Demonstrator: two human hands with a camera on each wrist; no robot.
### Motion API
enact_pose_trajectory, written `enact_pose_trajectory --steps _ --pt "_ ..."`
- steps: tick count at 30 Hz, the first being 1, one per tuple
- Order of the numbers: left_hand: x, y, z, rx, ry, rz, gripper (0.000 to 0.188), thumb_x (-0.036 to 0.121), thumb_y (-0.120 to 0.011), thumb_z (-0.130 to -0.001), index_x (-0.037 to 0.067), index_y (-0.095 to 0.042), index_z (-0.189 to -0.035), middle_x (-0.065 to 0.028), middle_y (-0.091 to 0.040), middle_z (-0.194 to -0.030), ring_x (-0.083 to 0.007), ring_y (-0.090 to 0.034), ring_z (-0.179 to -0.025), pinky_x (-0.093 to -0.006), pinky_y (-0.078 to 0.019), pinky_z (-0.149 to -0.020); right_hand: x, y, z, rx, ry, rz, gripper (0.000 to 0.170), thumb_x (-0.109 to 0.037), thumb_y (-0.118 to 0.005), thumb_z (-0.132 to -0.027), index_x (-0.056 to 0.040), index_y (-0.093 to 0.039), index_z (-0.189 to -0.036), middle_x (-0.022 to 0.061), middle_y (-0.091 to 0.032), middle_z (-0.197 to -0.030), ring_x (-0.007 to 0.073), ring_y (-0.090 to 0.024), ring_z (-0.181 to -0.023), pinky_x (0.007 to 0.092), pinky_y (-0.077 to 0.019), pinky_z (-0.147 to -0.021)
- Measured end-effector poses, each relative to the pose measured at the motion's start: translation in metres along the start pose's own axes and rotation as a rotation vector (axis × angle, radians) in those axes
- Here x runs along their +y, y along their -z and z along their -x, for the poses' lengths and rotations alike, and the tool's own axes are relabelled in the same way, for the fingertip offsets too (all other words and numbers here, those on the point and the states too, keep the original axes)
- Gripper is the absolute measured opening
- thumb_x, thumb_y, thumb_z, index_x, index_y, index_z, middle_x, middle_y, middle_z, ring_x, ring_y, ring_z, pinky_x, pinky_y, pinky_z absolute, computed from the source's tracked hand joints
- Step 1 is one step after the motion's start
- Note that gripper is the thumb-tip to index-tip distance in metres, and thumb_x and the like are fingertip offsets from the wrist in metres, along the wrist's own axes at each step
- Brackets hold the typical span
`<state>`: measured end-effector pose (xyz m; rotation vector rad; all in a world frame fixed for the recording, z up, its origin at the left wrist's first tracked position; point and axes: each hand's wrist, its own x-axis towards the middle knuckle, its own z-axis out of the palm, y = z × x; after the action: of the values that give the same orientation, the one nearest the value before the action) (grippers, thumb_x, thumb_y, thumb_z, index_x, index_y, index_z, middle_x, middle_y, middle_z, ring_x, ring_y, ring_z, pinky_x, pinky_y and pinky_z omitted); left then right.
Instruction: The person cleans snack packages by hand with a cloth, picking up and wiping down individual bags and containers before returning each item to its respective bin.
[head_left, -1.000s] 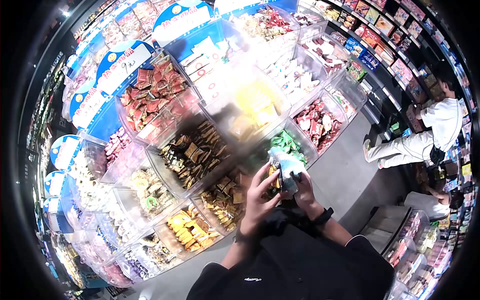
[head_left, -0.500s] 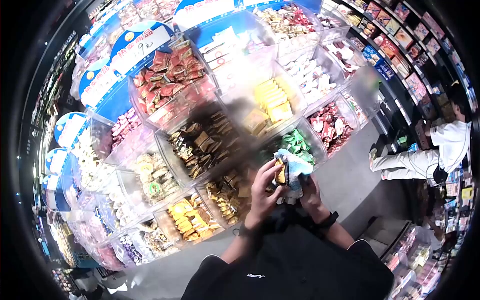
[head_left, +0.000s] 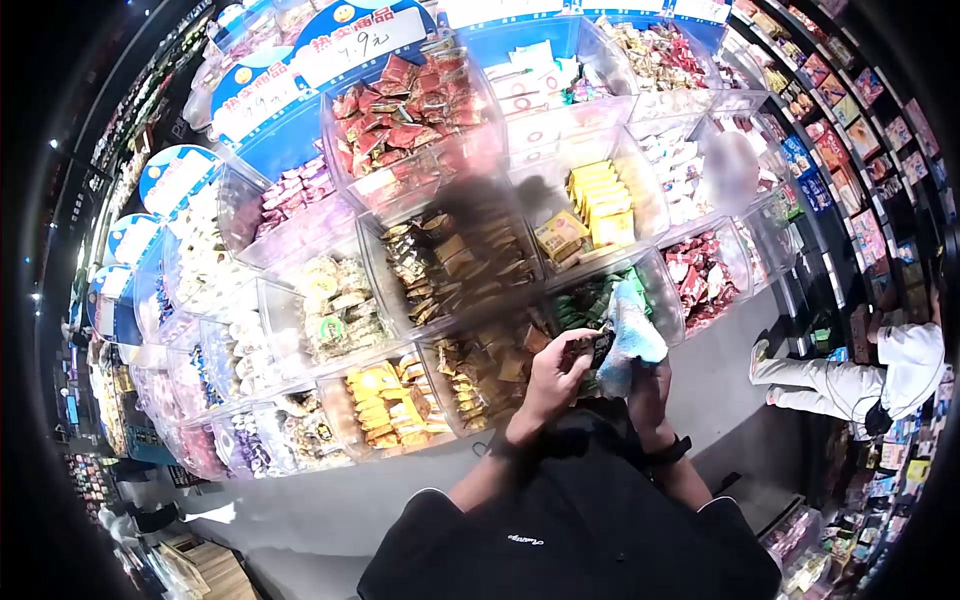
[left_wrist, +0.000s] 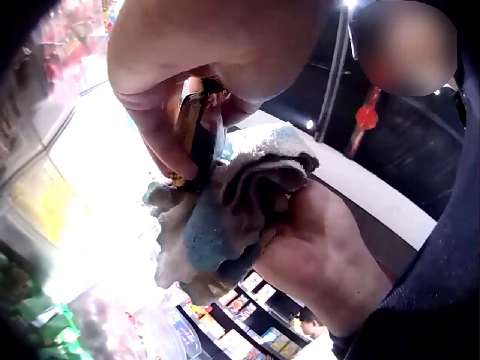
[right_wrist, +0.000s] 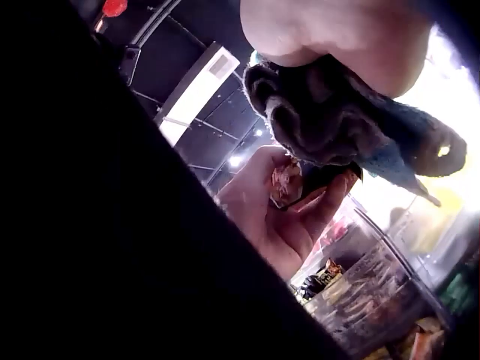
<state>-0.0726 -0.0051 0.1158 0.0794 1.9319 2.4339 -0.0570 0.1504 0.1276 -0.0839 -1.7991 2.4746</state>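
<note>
In the head view my left hand (head_left: 555,382) pinches a small dark-wrapped snack packet (left_wrist: 201,139) between thumb and fingers, low over the front bins. Close beside it, my right hand (head_left: 650,392) grips a bunched blue-and-white cloth (head_left: 632,335). The left wrist view shows the cloth folded in the right fingers, right at the lower end of the packet. Seen from the right wrist, the cloth (right_wrist: 322,112) hangs under the right hand, with the packet's shiny wrapper (right_wrist: 286,184) in the left hand just below. Part of the packet is hidden by the fingers.
Clear bins of wrapped snacks spread ahead: red packets (head_left: 410,105), yellow packets (head_left: 600,205), dark packets (head_left: 450,255), green packets (head_left: 630,290) and orange packets (head_left: 385,405). Blue price signs (head_left: 365,40) stand behind. A person in white (head_left: 850,375) is at the right shelves.
The head view has shifted, so the bins sit lower and further right. The cloth now stands taller between the hands, and the packet's yellow side no longer shows in the head view.
</note>
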Motion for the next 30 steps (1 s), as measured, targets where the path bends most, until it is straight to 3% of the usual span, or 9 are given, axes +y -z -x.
enact_pose_trajectory --steps 6,11,13,14,15,20,25,27,30 --pt "0.006 0.001 0.003 0.004 0.173 0.064 0.025 0.011 -0.064 -0.088 0.0 -0.058 -0.11 0.0028 -0.057 -0.079 -0.0044 -0.049 -0.069 -0.0203 -0.0436 -0.064 -0.001 0.003 -0.007 -0.024 0.318 0.444 0.034 0.001 -0.05 -0.087 0.0049 -0.049 -0.121 0.0224 -0.055 -0.123 0.0339 -0.054 -0.116 0.039 -0.0415 -0.097" --pt "0.032 0.023 0.0 -0.133 0.322 0.286 0.03 0.011 -0.069 -0.085 0.002 -0.059 -0.111 0.0006 -0.061 -0.094 -0.0057 -0.055 -0.084 -0.0218 -0.0458 -0.076 -0.031 -0.003 -0.016 -0.119 0.181 0.54 0.03 -0.005 -0.051 -0.086 0.0077 -0.057 -0.113 0.0214 -0.06 -0.116 0.0313 -0.059 -0.108 0.0385 -0.0457 -0.092" --pt "0.03 0.031 -0.002 -0.258 0.251 0.361 0.031 0.01 -0.07 -0.083 0.001 -0.059 -0.11 -0.0003 -0.062 -0.095 -0.0072 -0.056 -0.087 -0.0227 -0.0454 -0.079 -0.023 0.016 -0.027 -0.233 0.543 0.749 0.031 -0.009 -0.049 -0.088 0.0088 -0.058 -0.111 0.0185 -0.061 -0.113 0.0282 -0.06 -0.104 0.0365 -0.0469 -0.09" --pt "0.029 0.036 -0.003 -0.323 0.215 0.397 0.031 0.01 -0.07 -0.082 0.0 -0.059 -0.11 -0.0007 -0.062 -0.096 -0.008 -0.056 -0.089 -0.0232 -0.0451 -0.081 -0.016 0.015 -0.022 -0.237 0.044 -0.073 0.035 -0.014 -0.049 -0.091 0.0059 -0.054 -0.119 0.016 -0.06 -0.115 0.0262 -0.059 -0.106 0.0353 -0.0476 -0.09" --pt "0.028 0.041 -0.003 -0.404 0.22 0.443 0.033 0.009 -0.069 -0.082 0.001 -0.058 -0.112 -0.0009 -0.06 -0.101 -0.0096 -0.055 -0.095 -0.0237 -0.0431 -0.086 -0.017 0.01 -0.023 -0.268 -0.01 -0.24 0.038 -0.016 -0.049 -0.091 0.0046 -0.051 -0.123 0.0155 -0.059 -0.117 0.0256 -0.059 -0.107 0.036 -0.0483 -0.09" --pt "0.019 0.032 0.0 -0.172 0.205 0.46 0.035 0.008 -0.068 -0.084 0.006 -0.049 -0.113 0.0004 -0.054 -0.105 -0.0078 -0.051 -0.1 -0.0229 -0.0427 -0.084 0.001 0.024 -0.018 -0.297 0.156 0.432 0.045 -0.022 -0.049 -0.093 0.0018 -0.043 -0.131 0.0146 -0.055 -0.123 0.0254 -0.058 -0.109 0.0392 -0.0495 -0.091" --pt "0.023 0.03 -0.006 -0.021 0.163 0.459 0.033 0.004 -0.065 -0.086 0.006 -0.049 -0.115 0.0009 -0.056 -0.103 -0.0076 -0.053 -0.095 -0.024 -0.0436 -0.083 -0.016 0.001 -0.02 -0.338 0.181 0.305 0.046 -0.024 -0.048 -0.093 0.0015 -0.044 -0.13 0.0128 -0.056 -0.122 0.0213 -0.057 -0.107 0.0367 -0.0476 -0.092" --pt "0.02 0.034 -0.005 -0.063 0.195 0.461 0.034 0.005 -0.066 -0.086 0.005 -0.049 -0.115 0.0011 -0.057 -0.101 -0.0079 -0.053 -0.094 -0.0244 -0.0438 -0.084 -0.002 0.015 -0.017 -0.275 -0.186 -0.132 0.045 -0.024 -0.047 -0.094 0.0009 -0.044 -0.131 0.0123 -0.055 -0.123 0.0214 -0.056 -0.108 0.0371 -0.0471 -0.092" --pt "0.006 0.035 -0.006 -0.084 0.181 0.45 0.035 0.007 -0.068 -0.084 0.007 -0.049 -0.113 0.0016 -0.055 -0.094 -0.0064 -0.049 -0.081 -0.0222 -0.0395 -0.07 0.01 0.019 -0.014 -0.346 0.086 0.31 0.044 -0.021 -0.046 -0.095 -0.0004 -0.041 -0.133 0.0115 -0.053 -0.125 0.0213 -0.055 -0.111 0.037 -0.0465 -0.093"
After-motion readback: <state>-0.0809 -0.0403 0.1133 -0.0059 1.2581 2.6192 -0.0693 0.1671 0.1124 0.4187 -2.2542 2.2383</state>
